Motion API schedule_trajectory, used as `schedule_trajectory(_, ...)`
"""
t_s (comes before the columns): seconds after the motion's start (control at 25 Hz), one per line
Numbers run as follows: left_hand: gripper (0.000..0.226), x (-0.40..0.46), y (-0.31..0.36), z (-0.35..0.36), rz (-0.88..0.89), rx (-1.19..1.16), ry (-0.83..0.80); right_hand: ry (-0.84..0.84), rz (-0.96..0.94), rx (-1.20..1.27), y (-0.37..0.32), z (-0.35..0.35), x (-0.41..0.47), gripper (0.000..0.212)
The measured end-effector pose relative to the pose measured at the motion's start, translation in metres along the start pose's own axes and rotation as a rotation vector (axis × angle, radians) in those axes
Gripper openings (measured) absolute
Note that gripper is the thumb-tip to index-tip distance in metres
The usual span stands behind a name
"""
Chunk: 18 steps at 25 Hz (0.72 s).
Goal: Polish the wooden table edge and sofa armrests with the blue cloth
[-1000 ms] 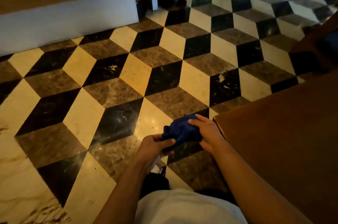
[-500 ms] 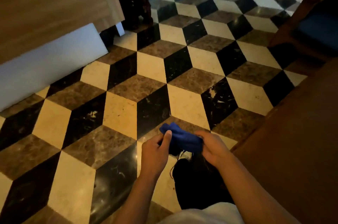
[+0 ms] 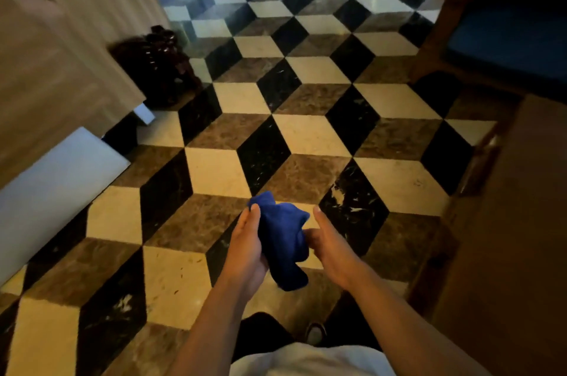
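since half a second ago our view has swung on along the floor, so the dark carved ornament [image 3: 158,64] by the wall now sits higher and further left, and more of the blue-cushioned seat [image 3: 506,47] shows at upper right. our hands have loosened the bundle: the blue cloth [image 3: 283,240], then squeezed between them, now droops in a longer fold.

our left hand [image 3: 247,248] grips the cloth, thumb and fingers closed over its upper corner, likely so the rest can fall open. our right hand [image 3: 329,245] touches its right side; whether those fingers pinch the fabric or only steady it we cannot tell, since the cloth hides them.

we hold the cloth in the air over the patterned marble floor [image 3: 214,173], clear of any surface, which suggests we are refolding it into a pad. the wooden table [image 3: 515,222] lies close on our right, its edge [image 3: 478,167] within reach but untouched.
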State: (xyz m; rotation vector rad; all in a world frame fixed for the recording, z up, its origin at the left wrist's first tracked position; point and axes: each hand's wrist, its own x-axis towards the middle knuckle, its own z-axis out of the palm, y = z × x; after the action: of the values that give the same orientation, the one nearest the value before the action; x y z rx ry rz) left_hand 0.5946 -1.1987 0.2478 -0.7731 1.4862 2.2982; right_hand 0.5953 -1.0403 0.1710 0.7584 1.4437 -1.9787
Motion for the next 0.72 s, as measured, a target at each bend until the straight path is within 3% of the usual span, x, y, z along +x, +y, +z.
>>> schedule_trajectory(0.2,0.053,0.130,0.035,0.072,-0.252,-0.001,-0.235,-0.086,-0.067,0.391,-0.076,-0.040,0.072,0.055)
schedule_trajectory(0.28,0.053,0.187,0.042,0.107,-0.282,0.097,-0.282,-0.052,-0.139,0.439,-0.110,-0.062,0.099,0.042)
schedule_trajectory(0.44,0.048,0.293,0.067,0.187,-0.284,0.617,-0.311,0.266,-0.302,0.438,-0.186,-0.112,0.130,0.025)
schedule_trajectory(0.52,0.042,0.330,0.079,0.233,-0.145,0.897,-0.317,0.429,-0.325,0.297,-0.225,-0.130,0.136,0.018)
schedule_trajectory(0.64,0.026,0.363,0.085,0.307,0.068,1.028,-0.393,0.737,-0.335,0.209,-0.274,-0.158,0.150,0.042)
schedule_trajectory(0.72,0.030,0.382,0.083,0.354,0.115,0.996,-0.484,0.855,-0.370,0.184,-0.300,-0.182,0.157,0.060)
